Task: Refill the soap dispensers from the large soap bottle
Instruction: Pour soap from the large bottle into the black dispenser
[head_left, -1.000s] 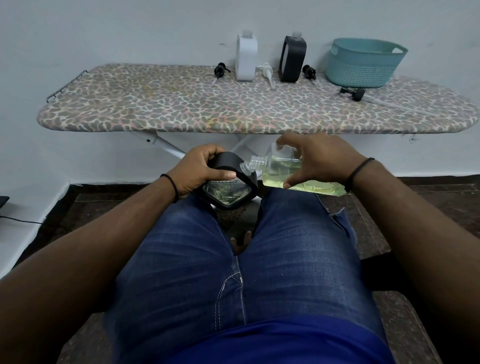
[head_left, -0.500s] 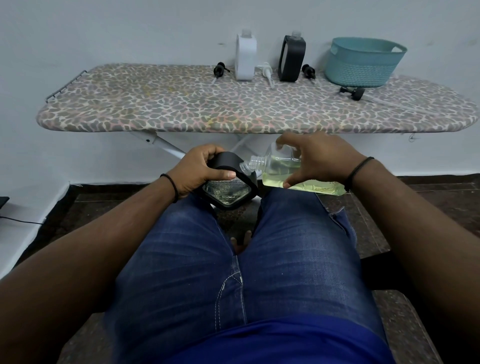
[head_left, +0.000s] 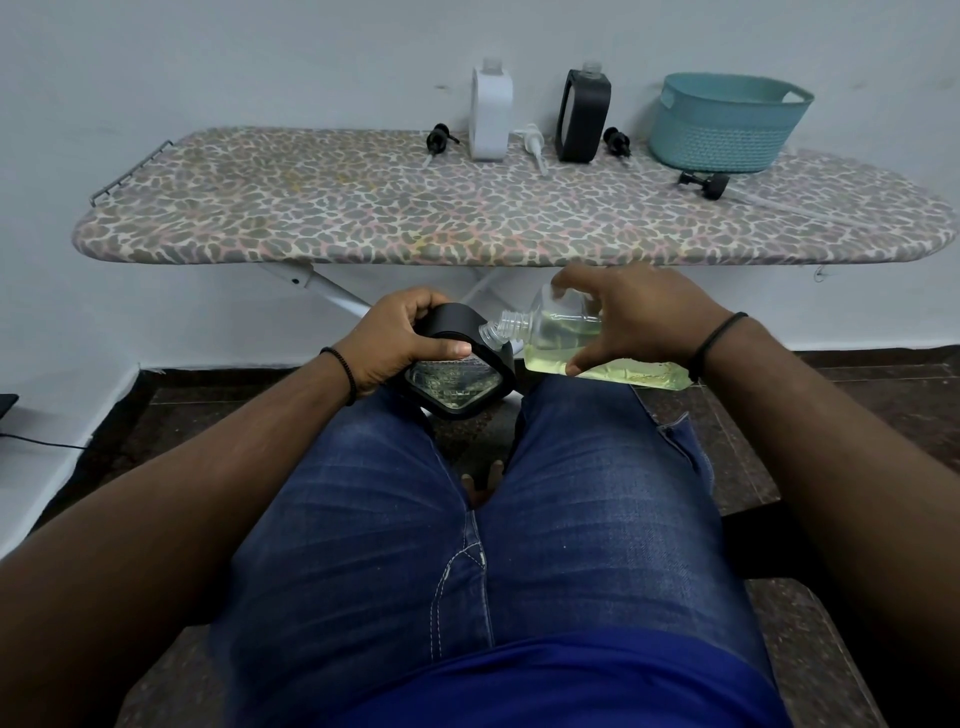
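Observation:
My left hand (head_left: 402, 340) grips a black-framed soap dispenser (head_left: 457, 387) above my knees, its clear neck uncapped and tilted to the right. My right hand (head_left: 631, 317) holds the large clear soap bottle (head_left: 558, 340), which lies almost on its side with yellow-green soap in its lower half. The bottle's open mouth meets the dispenser's neck. A white dispenser (head_left: 491, 117) and a second black dispenser (head_left: 582, 117) stand uncapped at the back of the ironing board (head_left: 322, 208).
Two black pump heads (head_left: 439, 140) (head_left: 615, 140), a white pump (head_left: 534, 145) and another black pump (head_left: 705, 183) lie loose on the board. A teal basket (head_left: 727, 122) stands at its back right. White board legs (head_left: 322, 288) cross behind my hands. My jeans-clad thighs fill the foreground.

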